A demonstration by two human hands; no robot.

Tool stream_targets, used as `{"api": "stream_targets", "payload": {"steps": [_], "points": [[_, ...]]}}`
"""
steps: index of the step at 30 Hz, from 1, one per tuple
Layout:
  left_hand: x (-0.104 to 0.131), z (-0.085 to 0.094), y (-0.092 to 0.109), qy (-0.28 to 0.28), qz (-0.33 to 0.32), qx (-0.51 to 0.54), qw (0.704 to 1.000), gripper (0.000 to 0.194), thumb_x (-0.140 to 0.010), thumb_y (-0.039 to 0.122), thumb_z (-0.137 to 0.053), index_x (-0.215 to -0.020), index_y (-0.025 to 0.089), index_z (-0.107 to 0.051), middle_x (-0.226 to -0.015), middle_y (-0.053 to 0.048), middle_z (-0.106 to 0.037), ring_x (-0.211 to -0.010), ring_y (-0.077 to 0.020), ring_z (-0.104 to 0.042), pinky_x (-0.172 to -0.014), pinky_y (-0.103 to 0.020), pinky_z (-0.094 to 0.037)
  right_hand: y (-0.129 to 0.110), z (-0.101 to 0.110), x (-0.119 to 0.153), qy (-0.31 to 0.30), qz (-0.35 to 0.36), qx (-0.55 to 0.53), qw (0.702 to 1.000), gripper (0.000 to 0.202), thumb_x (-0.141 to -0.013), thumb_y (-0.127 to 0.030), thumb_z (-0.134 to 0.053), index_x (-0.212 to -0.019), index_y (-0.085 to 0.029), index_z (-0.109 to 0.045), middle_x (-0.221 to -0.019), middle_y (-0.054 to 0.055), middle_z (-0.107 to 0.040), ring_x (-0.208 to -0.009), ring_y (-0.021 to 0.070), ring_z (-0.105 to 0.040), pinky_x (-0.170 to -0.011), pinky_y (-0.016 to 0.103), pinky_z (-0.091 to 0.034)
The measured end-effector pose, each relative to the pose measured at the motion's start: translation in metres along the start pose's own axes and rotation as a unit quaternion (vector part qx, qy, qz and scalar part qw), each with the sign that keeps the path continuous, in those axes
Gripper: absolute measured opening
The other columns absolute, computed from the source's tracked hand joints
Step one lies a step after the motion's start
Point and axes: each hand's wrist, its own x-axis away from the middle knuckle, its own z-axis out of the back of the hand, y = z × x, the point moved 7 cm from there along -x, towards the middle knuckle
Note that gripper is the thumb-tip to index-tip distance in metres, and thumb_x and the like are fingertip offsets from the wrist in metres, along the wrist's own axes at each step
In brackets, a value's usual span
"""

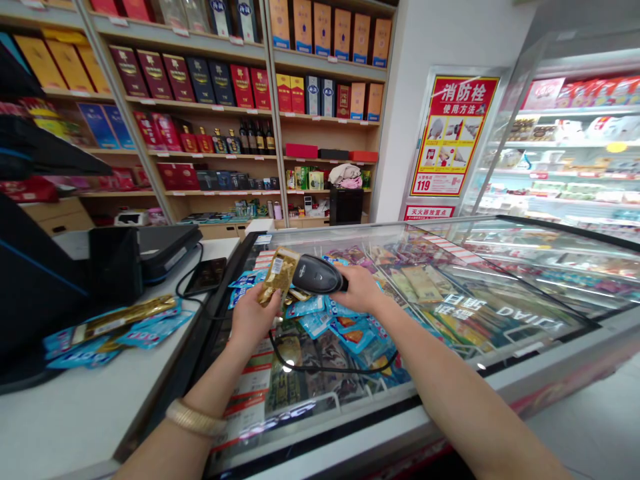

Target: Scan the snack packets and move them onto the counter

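Note:
My left hand [254,313] is closed on the lower end of a gold snack packet [281,273], its barcode label facing up. In my right hand [361,288] is a black handheld barcode scanner [316,274], its head right against the packet. The scanner's cable [330,369] loops over the glass lid below. Under and around both hands, several blue packets [357,333] lie in a loose pile on the glass, with some gold ones among them. My right fingers are partly hidden behind the scanner's handle.
A glass-topped chest freezer [500,287] full of packaged goods stretches rightward. On the white counter [60,420] at left lie more blue and gold packets [120,327], a phone [205,276] and a dark checkout device [165,250]. Shelves [215,110] of boxed goods stand behind.

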Motion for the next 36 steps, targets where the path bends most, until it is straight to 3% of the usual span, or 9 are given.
{"api": "stream_targets", "payload": {"steps": [9,14,18,21,26,30,36], "points": [[0.000,0.003,0.003,0.010,-0.004,-0.002,1.000,0.025,-0.071,0.040,-0.059,-0.082,0.019,-0.066,-0.070,-0.002,-0.071,-0.056,-0.0198,-0.066,-0.051,-0.026,-0.049,0.001,0.002,0.000,0.018,0.008,-0.005,1.000,0.022,-0.071,-0.028,-0.063,-0.092,-0.022,-0.067,-0.091,0.004,-0.073,-0.085,0.0217,-0.067,-0.074,0.027,-0.047],[0.003,-0.002,0.001,0.000,0.031,0.073,0.997,0.037,-0.070,0.038,-0.066,-0.100,0.017,-0.066,-0.085,-0.005,-0.073,-0.052,-0.0185,-0.066,-0.048,-0.027,-0.051,0.021,0.020,0.001,0.101,-0.028,0.006,0.994,0.024,-0.072,-0.031,-0.063,-0.094,-0.020,-0.067,-0.088,0.006,-0.073,-0.082,0.0231,-0.068,-0.071,0.028,-0.047],[0.009,-0.024,0.007,-0.068,0.042,0.222,0.972,0.064,-0.072,0.031,-0.069,-0.132,0.017,-0.052,-0.113,-0.012,-0.071,-0.080,-0.0216,-0.072,-0.068,-0.034,-0.060,0.052,0.039,0.008,0.186,-0.109,0.040,0.976,0.029,-0.076,-0.037,-0.062,-0.099,-0.020,-0.068,-0.087,0.008,-0.074,-0.084,0.0255,-0.068,-0.071,0.030,-0.048],[0.015,-0.038,0.013,-0.132,0.020,0.280,0.951,0.083,-0.074,0.036,-0.071,-0.146,0.019,-0.036,-0.131,-0.015,-0.062,-0.107,-0.0248,-0.067,-0.088,-0.039,-0.057,0.069,0.044,0.014,0.216,-0.143,0.054,0.964,0.032,-0.076,-0.039,-0.061,-0.101,-0.020,-0.068,-0.087,0.008,-0.074,-0.085,0.0265,-0.068,-0.072,0.031,-0.049],[0.020,-0.047,0.011,-0.184,0.006,0.248,0.951,0.088,-0.072,0.042,-0.072,-0.148,0.020,-0.035,-0.146,-0.020,-0.048,-0.117,-0.0303,-0.061,-0.096,-0.044,-0.052,0.079,0.042,0.018,0.230,-0.162,0.069,0.957,0.030,-0.074,-0.039,-0.061,-0.097,-0.021,-0.069,-0.086,0.008,-0.074,-0.084,0.0264,-0.068,-0.072,0.031,-0.049],[0.018,-0.044,0.011,-0.164,-0.043,0.235,0.957,0.081,-0.077,0.037,-0.066,-0.149,0.023,-0.032,-0.155,-0.017,-0.035,-0.128,-0.0298,-0.053,-0.104,-0.043,-0.046,0.075,0.039,0.017,0.223,-0.154,0.080,0.959,0.030,-0.076,-0.041,-0.060,-0.095,-0.020,-0.069,-0.086,0.009,-0.073,-0.085,0.0269,-0.067,-0.072,0.031,-0.048],[0.023,-0.045,0.015,-0.161,-0.155,0.123,0.967,0.063,-0.083,0.028,-0.054,-0.144,0.021,-0.043,-0.152,-0.012,-0.042,-0.141,-0.0244,-0.037,-0.116,-0.043,-0.030,0.076,0.035,0.019,0.215,-0.158,0.103,0.958,0.031,-0.076,-0.043,-0.058,-0.093,-0.020,-0.068,-0.083,0.009,-0.072,-0.081,0.0277,-0.067,-0.069,0.032,-0.046]]}}
